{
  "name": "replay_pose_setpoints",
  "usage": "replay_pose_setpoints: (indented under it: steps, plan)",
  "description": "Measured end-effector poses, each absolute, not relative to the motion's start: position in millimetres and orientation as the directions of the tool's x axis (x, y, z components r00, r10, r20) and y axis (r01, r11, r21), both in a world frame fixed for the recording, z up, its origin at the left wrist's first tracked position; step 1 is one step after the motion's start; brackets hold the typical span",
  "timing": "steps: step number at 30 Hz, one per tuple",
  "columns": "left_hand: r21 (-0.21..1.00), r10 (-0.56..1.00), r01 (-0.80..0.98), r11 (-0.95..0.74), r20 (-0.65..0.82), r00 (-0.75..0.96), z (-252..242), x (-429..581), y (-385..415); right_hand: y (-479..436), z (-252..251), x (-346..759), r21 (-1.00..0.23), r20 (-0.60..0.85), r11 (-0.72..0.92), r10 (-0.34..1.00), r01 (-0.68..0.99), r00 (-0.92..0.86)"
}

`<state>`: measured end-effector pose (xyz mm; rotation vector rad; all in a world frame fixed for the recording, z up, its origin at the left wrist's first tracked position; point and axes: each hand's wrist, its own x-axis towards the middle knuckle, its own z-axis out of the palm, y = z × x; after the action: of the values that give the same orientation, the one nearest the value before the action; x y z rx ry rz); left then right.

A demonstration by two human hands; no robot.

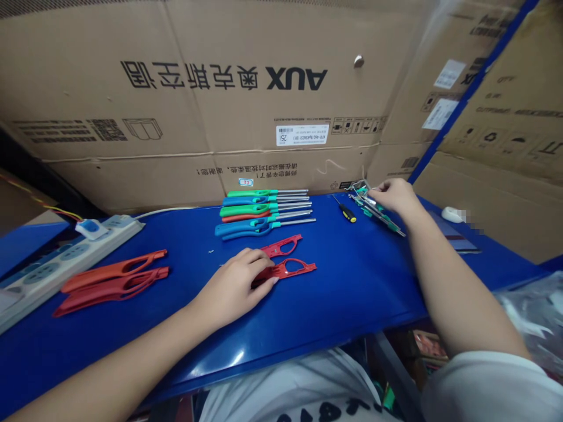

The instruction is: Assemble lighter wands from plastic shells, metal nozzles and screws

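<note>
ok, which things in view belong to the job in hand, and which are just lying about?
Job:
- red shells, left hand on one
- metal-and-green parts, at right hand
- probably the lighters, screwdriver and orange and red handles

Lying about, it seems:
- power strip
- carton
- white item far right, unclear what

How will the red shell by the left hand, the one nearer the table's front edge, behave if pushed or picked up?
The red shell is probably stiff: its open loop keeps its shape. Likely light, as only thin strips frame that loop. Pushed, it may slide rather than roll, since it lies flat on the glossy blue table.
</note>
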<state>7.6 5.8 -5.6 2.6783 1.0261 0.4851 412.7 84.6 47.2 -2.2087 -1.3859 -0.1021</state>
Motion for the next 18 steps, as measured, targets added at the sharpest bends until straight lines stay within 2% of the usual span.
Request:
replay_pose_setpoints:
  steps: [2,6,8,11,13,18]
  plan:
    - [0.327,0.678,0.602,-0.729,0.221,0.701,-5.7,7.6,6.0,82.1,50.5,408.6,-0.442,0.332,-0.341,0.796,0.829,0.505]
    - [0.328,0.675,0.598,-0.731,0.220,0.704,-4.1,7.9,6.9,80.9,53.4,408.3,-0.568,0.464,-0.231,0.702,0.790,0.540]
    - [0.331,0.676,0.599,-0.729,0.218,0.704,-3.2,7.9,7.3,82.2,52.1,412.4,-0.600,0.419,-0.218,0.734,0.770,0.535]
    - [0.330,0.674,0.597,-0.731,0.216,0.707,-3.0,7.5,7.6,85.1,48.2,419.2,-0.497,0.147,-0.346,0.871,0.796,0.470]
    - [0.326,0.668,0.592,-0.737,0.225,0.709,-3.3,7.3,7.6,86.6,46.1,421.9,-0.396,0.039,-0.394,0.895,0.829,0.444]
    - [0.323,0.669,0.593,-0.738,0.228,0.708,-3.5,7.6,6.0,86.4,46.0,422.3,-0.329,0.099,-0.356,0.908,0.875,0.406]
